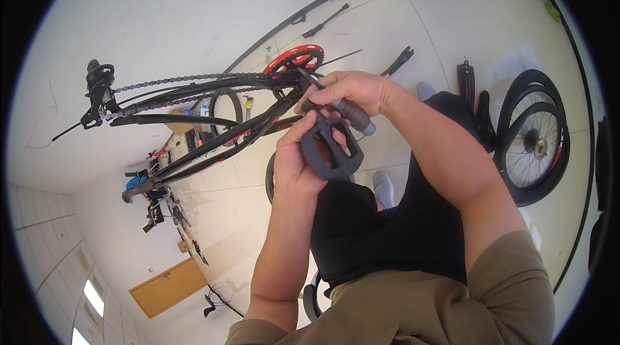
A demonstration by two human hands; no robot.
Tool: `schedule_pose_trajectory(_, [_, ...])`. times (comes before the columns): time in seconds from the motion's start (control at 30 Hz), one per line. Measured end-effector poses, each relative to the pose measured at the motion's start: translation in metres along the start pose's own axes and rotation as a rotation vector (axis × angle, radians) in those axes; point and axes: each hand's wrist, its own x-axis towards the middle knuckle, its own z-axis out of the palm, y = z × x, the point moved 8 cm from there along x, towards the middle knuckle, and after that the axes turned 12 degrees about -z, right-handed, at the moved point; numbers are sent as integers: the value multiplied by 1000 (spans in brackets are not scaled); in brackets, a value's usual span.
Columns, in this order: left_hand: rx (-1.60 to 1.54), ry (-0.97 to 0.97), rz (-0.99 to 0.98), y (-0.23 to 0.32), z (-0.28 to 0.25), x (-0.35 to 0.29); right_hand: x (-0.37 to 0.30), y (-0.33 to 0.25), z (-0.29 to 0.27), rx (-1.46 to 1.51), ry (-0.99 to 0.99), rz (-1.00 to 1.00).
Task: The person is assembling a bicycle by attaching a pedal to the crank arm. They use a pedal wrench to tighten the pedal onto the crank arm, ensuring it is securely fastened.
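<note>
My left hand (298, 163) is closed around a black bicycle pedal (349, 167) from its left side. The pedal's axle end is tucked among my fingers beside the crank area of the bicycle. Just above, my right hand (352, 90) grips a screwdriver-like tool (355, 117) with a thick grey handle. Its thin dark shaft points up and left past my thumb; its tip meets the dark parts near the crank, and the exact contact is unclear. Beyond my hands lies the black bicycle frame (213, 142), with a red chainring (294, 60) and a chain (194, 79).
Two bicycle wheels (538, 145) lie on the floor at the right, near a black saddle (484, 119) and a dark fender-like strip (465, 80). Loose parts and tools line the wall at the top. A yellow-brown board (165, 287) is at lower left.
</note>
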Motion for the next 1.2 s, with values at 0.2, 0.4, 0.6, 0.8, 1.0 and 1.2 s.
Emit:
schedule_pose_trajectory(0.2, [70, -27, 97, 7, 5, -2, 2, -1, -4, -23, 9, 11])
schedule_pose_trajectory(0.4, [124, -8, 129, 11, 4, -3, 1, 1, -4, 21, 14, 31])
schedule_pose_trajectory(0.6, [21, -104, 61, 7, 4, -4, 2, 1, -4, 8, -12, 33])
schedule_pose_trajectory(0.8, [-37, -91, 29, 1, 1, 0, 1, -1, -3, -27, 9, 19])
schedule_pose_trajectory(1.0, [-13, -50, 110, 3, 4, 2, 4, 1, -8, 6, 36, 22])
schedule_pose_trajectory(1.2, [-82, -38, 87, 4, 4, 0, 2, 0, -5, 41, 21, 35])
